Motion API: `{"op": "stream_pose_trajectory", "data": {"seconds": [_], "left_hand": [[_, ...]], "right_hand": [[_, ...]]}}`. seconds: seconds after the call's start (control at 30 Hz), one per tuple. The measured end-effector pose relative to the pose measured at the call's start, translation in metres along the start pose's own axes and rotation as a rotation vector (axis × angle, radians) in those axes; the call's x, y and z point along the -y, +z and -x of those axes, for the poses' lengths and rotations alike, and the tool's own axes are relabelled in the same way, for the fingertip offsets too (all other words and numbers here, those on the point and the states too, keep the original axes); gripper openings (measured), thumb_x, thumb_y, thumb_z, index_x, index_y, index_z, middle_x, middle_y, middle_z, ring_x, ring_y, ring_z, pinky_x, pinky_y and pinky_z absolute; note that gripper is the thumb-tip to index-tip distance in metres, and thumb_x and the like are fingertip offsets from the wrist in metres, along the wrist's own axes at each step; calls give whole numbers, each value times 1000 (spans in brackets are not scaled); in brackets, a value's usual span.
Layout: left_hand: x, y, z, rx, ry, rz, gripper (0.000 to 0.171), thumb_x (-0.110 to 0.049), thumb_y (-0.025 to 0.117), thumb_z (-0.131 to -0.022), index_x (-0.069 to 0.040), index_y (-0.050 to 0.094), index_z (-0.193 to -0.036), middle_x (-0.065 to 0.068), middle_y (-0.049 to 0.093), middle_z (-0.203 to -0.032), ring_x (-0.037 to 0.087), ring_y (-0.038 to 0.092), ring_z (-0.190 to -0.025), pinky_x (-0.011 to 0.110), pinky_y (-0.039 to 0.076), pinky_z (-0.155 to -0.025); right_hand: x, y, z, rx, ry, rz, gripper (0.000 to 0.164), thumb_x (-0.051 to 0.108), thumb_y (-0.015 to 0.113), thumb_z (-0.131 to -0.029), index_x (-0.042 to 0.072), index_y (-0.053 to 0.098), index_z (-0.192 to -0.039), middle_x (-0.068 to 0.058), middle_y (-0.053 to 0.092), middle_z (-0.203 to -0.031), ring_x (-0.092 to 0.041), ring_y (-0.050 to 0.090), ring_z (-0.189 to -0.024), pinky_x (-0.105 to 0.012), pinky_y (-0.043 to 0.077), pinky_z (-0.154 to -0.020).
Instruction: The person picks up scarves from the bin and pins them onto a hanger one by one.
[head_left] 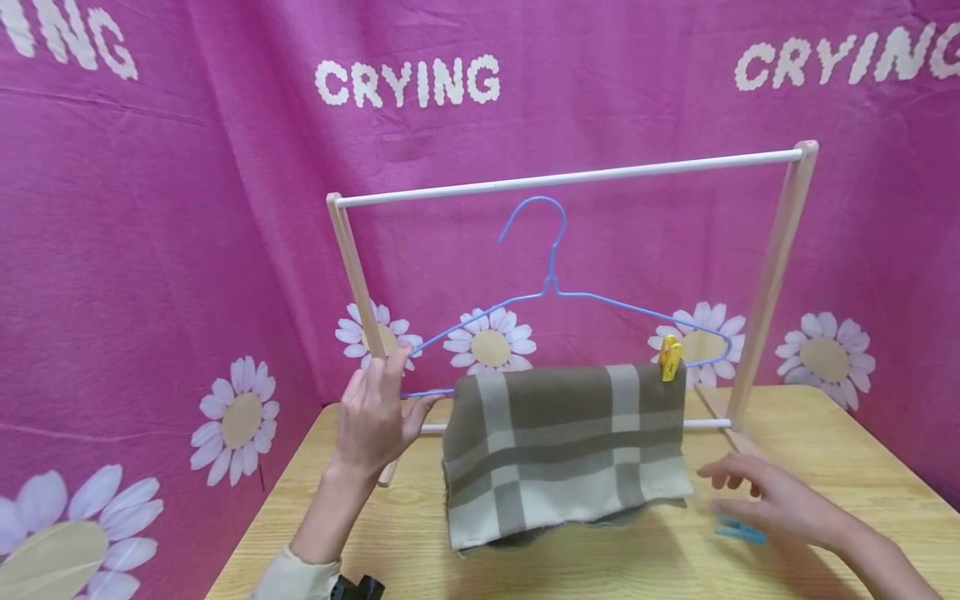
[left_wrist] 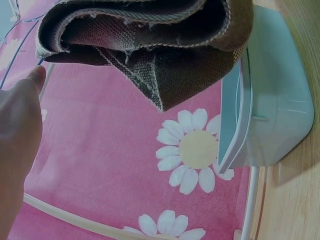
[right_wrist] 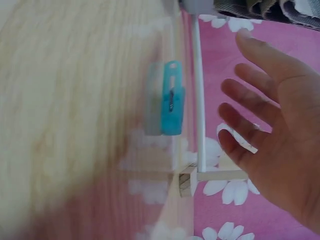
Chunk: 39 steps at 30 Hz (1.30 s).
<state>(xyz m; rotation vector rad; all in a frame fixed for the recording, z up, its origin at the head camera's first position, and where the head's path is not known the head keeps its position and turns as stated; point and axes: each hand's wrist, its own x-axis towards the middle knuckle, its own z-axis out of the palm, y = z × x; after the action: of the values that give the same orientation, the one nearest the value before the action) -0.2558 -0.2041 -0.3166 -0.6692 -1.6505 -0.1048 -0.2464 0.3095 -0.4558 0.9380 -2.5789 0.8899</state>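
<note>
My left hand (head_left: 377,408) grips the left end of a blue wire hanger (head_left: 551,287), keeping it upright in front of the rack. Over its lower bar hangs a folded brown and beige checked cloth (head_left: 562,450). A yellow clothespin (head_left: 671,358) clips the cloth's right top corner to the bar. On the table at the right lies a blue clothespin (head_left: 741,530). Just over it is my right hand (head_left: 783,500), fingers loosely bent and holding nothing. The right wrist view shows the blue clothespin (right_wrist: 172,98) apart from the fingertips.
A wooden rack with a white top rail (head_left: 570,177) stands on the wooden table (head_left: 847,450). In the left wrist view a pale green bin (left_wrist: 280,95) sits beyond the cloth; the cloth hides it from the head view. Pink curtain (head_left: 420,150) with daisies surrounds the table.
</note>
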Motion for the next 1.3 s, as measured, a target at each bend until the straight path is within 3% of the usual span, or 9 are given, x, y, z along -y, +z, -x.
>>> {"op": "stream_pose_trajectory", "data": {"seconds": [0.2, 0.3, 0.6, 0.8, 0.97, 1.17, 1.3], "left_hand": [[-1, 2, 0, -9, 7, -13, 59, -48, 53, -99, 5, 55, -125, 13, 48, -77, 20, 40, -57, 32, 36, -49], [-1, 3, -1, -10, 9, -12, 59, -48, 53, -99, 5, 56, -125, 12, 48, -77, 19, 39, -55, 31, 36, -48], [-2, 4, -1, -6, 3, 4, 58, -47, 57, -97, 3, 54, -126, 13, 48, -78, 20, 41, -55, 33, 37, -49], [-4, 5, 0, 12, -4, 9, 59, -47, 58, -97, 2, 54, -127, 13, 48, -78, 20, 42, -55, 33, 39, -50], [-5, 5, 0, 12, -2, 12, 58, -47, 56, -97, 3, 54, -126, 14, 49, -78, 20, 43, -53, 35, 42, -52], [-6, 5, -1, 2, -6, 12, 57, -46, 56, -98, 3, 53, -126, 15, 50, -77, 20, 43, -51, 36, 43, -51], [-8, 5, -2, 4, -6, 5, 57, -47, 54, -99, 3, 53, -126, 14, 50, -76, 20, 42, -52, 35, 42, -51]], "right_hand": [[-14, 6, 8, 201, 16, -164, 40, 14, 76, -87, 1, 60, -120, 3, 59, -100, 0, 50, -87, -23, 44, -64], [-16, 8, 9, 271, 32, -189, 44, 20, 78, -85, 0, 61, -119, 3, 55, -97, 1, 46, -83, -22, 42, -64], [-14, 5, 7, 325, 79, -127, 24, 23, 77, -86, 10, 69, -105, 9, 61, -96, 6, 50, -84, -21, 47, -67], [-8, 0, 3, 179, -9, -68, 24, 13, 79, -82, 4, 70, -103, 9, 61, -86, 4, 51, -78, -22, 46, -60], [3, -12, -6, 59, -58, 4, 20, 11, 79, -83, 9, 70, -100, 5, 63, -83, 4, 52, -76, -22, 45, -59], [21, -26, -11, -50, -54, 54, 27, 10, 83, -78, 19, 70, -100, 17, 60, -82, 3, 54, -74, -21, 46, -61], [32, -35, -14, -115, -72, 88, 31, 7, 84, -75, 21, 71, -100, 19, 60, -83, 3, 54, -74, -19, 44, -62]]}}
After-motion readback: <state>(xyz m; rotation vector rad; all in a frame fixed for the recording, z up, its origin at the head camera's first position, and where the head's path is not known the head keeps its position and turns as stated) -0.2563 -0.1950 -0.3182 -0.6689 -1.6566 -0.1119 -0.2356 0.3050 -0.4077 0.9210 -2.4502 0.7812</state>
